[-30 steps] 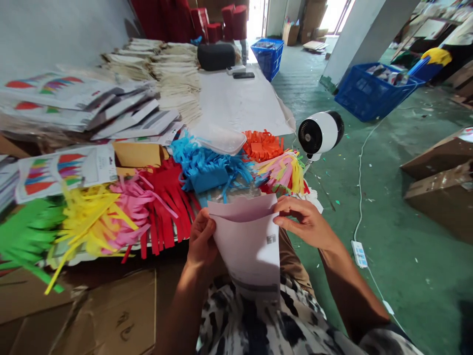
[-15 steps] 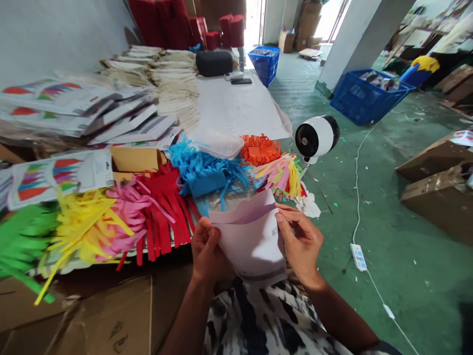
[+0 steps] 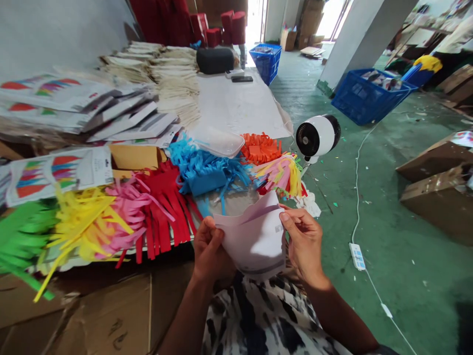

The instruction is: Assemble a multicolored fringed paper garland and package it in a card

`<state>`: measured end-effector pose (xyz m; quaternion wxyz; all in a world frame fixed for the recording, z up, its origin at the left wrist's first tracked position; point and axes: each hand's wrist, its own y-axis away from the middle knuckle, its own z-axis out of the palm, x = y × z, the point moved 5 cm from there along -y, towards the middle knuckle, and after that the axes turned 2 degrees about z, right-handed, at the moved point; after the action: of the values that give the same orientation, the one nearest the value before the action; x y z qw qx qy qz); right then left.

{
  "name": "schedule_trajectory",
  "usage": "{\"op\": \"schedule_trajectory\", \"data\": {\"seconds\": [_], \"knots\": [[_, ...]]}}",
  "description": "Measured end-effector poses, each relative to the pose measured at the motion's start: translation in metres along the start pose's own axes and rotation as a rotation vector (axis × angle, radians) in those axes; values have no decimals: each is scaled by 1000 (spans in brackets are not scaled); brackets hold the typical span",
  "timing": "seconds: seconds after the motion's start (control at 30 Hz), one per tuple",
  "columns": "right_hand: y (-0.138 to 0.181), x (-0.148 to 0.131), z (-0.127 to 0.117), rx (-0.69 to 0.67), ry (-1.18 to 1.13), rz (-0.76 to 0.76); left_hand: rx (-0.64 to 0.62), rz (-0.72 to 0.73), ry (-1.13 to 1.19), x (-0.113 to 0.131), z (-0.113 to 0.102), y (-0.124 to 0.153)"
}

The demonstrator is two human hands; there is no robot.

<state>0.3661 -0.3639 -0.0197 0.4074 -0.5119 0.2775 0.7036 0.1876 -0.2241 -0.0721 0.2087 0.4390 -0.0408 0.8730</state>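
Note:
Between my two hands is a folded white paper sheet [image 3: 253, 241], its top edges slightly apart and its lower part bent toward my lap. My left hand [image 3: 210, 251] pinches its left edge between thumb and fingers. On the opposite edge, my right hand [image 3: 305, 241] pinches near the top corner, beside a small printed mark. Just beyond the paper lie blue fringed strips [image 3: 207, 172], a multicoloured fringe bundle [image 3: 283, 175] and orange fringe [image 3: 260, 148]. Red fringe [image 3: 164, 207] hangs over the table edge to the left of my left hand.
Pink, yellow [image 3: 86, 222] and green fringe [image 3: 25, 231] line the table's left front. Printed packs [image 3: 59, 175] and paper stacks [image 3: 177, 84] lie behind. A clear plastic tray [image 3: 221, 143] rests by the blue fringe. A fan [image 3: 320, 138] and blue crates [image 3: 369, 98] stand right.
The folded sheet and both hands have shifted slightly right. The gap between the sheet's top edges has narrowed, and its front face is more curved.

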Motion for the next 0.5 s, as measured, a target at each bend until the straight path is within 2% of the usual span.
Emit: {"op": "schedule_trajectory", "data": {"seconds": [0.27, 0.5], "knots": [[-3, 3, -1, -60, -131, 212, -9, -31, -22, 3, 0, 4], [-1, 7, 1, -145, -220, 356, -106, -108, -31, -1, -10, 5]]}}
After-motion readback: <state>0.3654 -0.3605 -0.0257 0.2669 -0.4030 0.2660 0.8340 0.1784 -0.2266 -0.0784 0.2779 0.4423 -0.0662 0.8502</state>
